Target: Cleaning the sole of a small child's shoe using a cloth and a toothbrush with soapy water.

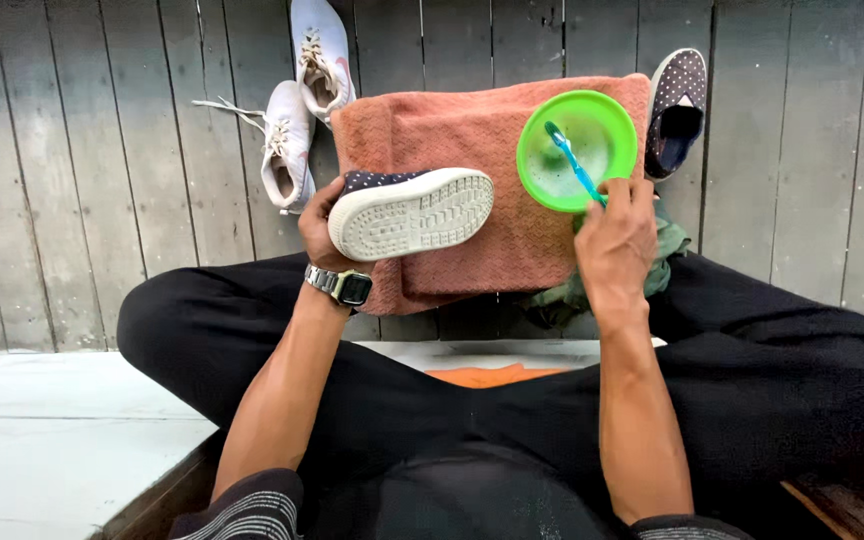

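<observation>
Between the two hands, over a folded orange-pink towel [472, 150], lies the work in hand. A dark blue polka-dot shoe [410, 208] is held on its side with its white ridged sole turned up toward the camera; the left hand [320, 225] is closed around its upper from the left side, fingers tucked behind the fabric, and a metal wristwatch [344, 286] sits on that wrist. To the right of the shoe, the right hand [617, 235] is closed around the handle of a light blue toothbrush [574, 163], whose bristled head points away from the hand and dips into a bright green bowl [577, 150]. The bowl rests on the right end of the towel, just beyond the right hand's fingertips, and holds what looks like cloudy liquid. Under the right hand, at the towel's near edge, a crumpled green cloth [667, 255] shows. Just past the bowl, to its right, the matching polka-dot shoe [677, 110] lies on the grey wooden plank floor [82, 170]. Beyond the left hand, a pair of white lace-up sneakers [302, 100] lies on the planks beside the towel's far left corner, laces trailing loose. Nearer than both hands, the person's crossed legs in black trousers [752, 370] span the view.
</observation>
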